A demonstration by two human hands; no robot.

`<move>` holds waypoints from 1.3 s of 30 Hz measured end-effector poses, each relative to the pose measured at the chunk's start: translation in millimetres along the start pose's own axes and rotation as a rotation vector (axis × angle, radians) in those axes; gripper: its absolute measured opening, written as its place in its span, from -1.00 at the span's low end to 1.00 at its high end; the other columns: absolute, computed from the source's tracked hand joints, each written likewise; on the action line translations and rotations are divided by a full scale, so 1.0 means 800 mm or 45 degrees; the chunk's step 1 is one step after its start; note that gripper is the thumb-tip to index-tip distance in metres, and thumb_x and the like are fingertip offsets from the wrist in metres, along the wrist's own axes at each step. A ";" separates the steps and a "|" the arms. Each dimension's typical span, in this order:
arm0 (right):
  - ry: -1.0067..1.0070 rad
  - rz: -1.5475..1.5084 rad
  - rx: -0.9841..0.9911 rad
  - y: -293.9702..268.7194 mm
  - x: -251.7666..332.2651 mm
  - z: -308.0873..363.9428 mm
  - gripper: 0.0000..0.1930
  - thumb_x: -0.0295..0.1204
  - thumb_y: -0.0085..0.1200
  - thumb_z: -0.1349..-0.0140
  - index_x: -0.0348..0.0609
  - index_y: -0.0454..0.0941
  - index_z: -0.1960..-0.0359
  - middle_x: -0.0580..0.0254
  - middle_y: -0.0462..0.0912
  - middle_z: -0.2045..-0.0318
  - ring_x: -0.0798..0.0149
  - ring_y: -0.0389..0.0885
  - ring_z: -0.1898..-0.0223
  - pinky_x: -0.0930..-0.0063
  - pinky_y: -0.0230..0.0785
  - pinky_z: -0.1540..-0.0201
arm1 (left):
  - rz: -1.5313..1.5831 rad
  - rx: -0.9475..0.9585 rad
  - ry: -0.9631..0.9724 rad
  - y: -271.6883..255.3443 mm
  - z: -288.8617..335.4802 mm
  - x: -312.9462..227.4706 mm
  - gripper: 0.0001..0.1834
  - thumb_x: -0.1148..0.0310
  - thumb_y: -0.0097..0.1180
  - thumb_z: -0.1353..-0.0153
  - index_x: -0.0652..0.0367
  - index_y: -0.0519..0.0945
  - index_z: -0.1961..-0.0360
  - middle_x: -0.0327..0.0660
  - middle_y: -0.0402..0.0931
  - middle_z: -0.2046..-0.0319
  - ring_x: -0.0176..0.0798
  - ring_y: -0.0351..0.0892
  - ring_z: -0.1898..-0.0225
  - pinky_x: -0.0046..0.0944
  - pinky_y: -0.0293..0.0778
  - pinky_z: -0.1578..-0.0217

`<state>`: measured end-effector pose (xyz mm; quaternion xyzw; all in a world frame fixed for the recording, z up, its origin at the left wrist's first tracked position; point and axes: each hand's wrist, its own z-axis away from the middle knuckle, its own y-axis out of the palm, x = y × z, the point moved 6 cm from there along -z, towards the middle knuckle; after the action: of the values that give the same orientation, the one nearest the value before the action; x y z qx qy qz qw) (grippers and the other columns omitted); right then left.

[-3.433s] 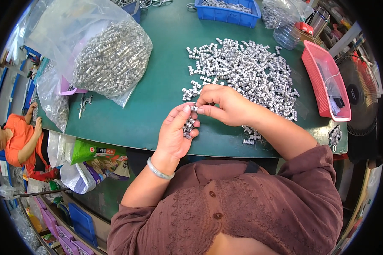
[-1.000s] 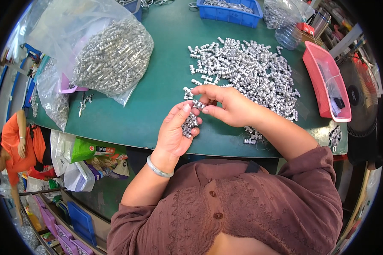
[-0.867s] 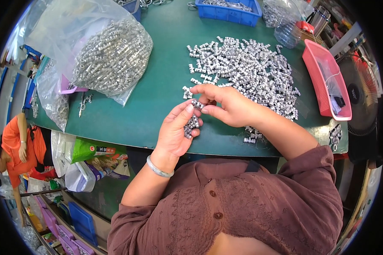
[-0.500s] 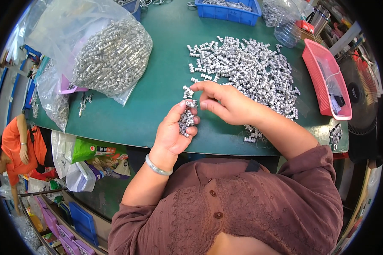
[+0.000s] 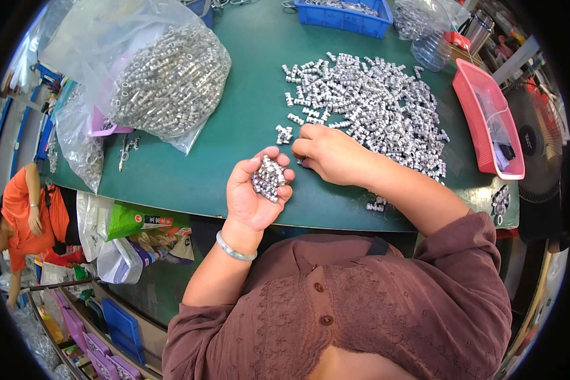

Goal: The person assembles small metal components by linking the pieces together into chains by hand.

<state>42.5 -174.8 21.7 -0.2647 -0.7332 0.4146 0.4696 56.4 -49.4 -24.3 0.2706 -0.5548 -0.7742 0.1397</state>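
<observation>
My left hand [image 5: 254, 193] is cupped, palm up, around a cluster of small silver metal fittings [image 5: 270, 178]. To its right, my right hand [image 5: 328, 152] is closed with its fingertips down by the table; what they pinch, if anything, is mostly hidden. A large pile of the same silver fittings [image 5: 386, 107] spreads over the green table [image 5: 247, 82] beyond and to the right of my right hand. A few pieces form a little group [image 5: 284, 134] just left of my right fingertips.
A clear bag of fittings [image 5: 171, 82] stands at the left. A blue bin [image 5: 345, 20] sits at the back, a pink basket [image 5: 481, 120] on the right near a black fan [image 5: 538, 136]. At far left a person in orange [image 5: 20, 202] is beside the shelves.
My left hand has opened its thumb and tilted, showing more of the fittings. My right hand has moved slightly down, its index finger now curled in.
</observation>
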 end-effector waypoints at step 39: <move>0.127 -0.125 -0.178 -0.019 -0.022 -0.024 -0.78 -0.40 0.07 -0.15 -0.27 0.49 0.24 0.12 0.54 0.35 0.18 0.55 0.33 0.36 0.40 0.26 | -0.219 -0.211 0.109 -0.011 -0.005 0.000 -0.88 0.29 -0.01 -0.27 0.07 0.46 0.26 -0.28 0.44 0.36 -0.32 0.40 0.40 -0.45 0.34 0.57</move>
<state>66.8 -189.2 30.6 -0.2810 -0.7481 0.3253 0.5056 59.6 -49.2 -33.1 0.3377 -0.4573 -0.8142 0.1182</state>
